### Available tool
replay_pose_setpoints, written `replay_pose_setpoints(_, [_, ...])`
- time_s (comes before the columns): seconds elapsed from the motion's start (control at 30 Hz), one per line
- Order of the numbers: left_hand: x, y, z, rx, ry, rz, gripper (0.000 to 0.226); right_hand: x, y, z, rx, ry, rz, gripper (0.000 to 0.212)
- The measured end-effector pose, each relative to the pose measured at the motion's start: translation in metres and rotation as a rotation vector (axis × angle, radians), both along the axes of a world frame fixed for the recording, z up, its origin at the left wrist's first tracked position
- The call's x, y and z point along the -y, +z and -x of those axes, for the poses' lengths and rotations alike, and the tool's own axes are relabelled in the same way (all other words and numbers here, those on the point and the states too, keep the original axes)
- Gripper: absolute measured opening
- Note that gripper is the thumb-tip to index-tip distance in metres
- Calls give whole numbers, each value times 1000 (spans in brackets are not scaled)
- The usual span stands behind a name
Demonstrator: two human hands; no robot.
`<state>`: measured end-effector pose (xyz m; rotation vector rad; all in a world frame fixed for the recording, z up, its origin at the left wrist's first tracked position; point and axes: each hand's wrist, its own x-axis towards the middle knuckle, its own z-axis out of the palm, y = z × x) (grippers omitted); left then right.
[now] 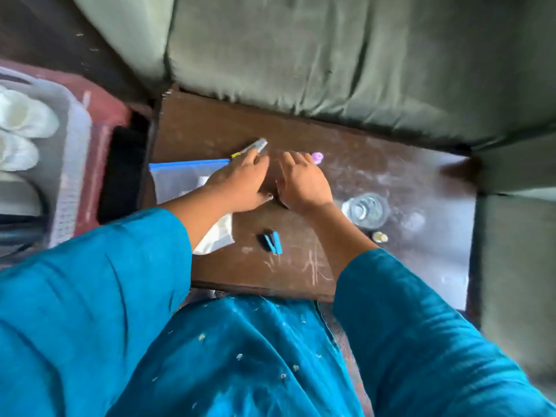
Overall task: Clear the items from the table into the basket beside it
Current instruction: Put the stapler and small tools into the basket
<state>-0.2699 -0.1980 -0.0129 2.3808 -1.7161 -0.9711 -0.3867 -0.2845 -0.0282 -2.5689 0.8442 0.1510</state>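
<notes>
On the brown wooden table (301,266), my left hand (240,182) reaches forward and its fingertips close on a silver marker (255,146) with a yellow end. My right hand (301,183) lies palm down beside it with fingers stretched out and nothing in it; its fingertips are close to a small purple object (317,157). A clear folder (180,179) with a blue edge lies under my left forearm, with a white cloth (216,236) beside it. A blue stapler (272,242), a glass (365,210) and a tiny bottle (379,237) are nearer me. The basket (70,176) stands left of the table.
White rounded items (24,115) sit inside the basket, which rests on a red surface (102,109). A grey-green sofa (331,55) borders the table's far edge and right side. My blue sleeves and dress fill the lower view. The frame is motion-blurred.
</notes>
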Motion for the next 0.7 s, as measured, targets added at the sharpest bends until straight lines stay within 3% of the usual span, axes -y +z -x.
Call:
replay_pose_setpoints(0.17, [46, -10, 82, -56, -178, 32, 52, 35, -10, 95, -66, -178, 35, 32])
replay_pose_setpoints(0.33, [63, -33, 150, -105, -282, 16, 36, 39, -19, 170, 17, -383, 77, 21])
replay_pose_setpoints(0.53, [44, -72, 175, -88, -311, -143, 37, 7, -49, 194, -4, -216, -112, 21])
replay_pose_setpoints(0.7, [13, -97, 154, -62, -198, -193, 44, -27, -85, 167, -114, -248, -280, 31])
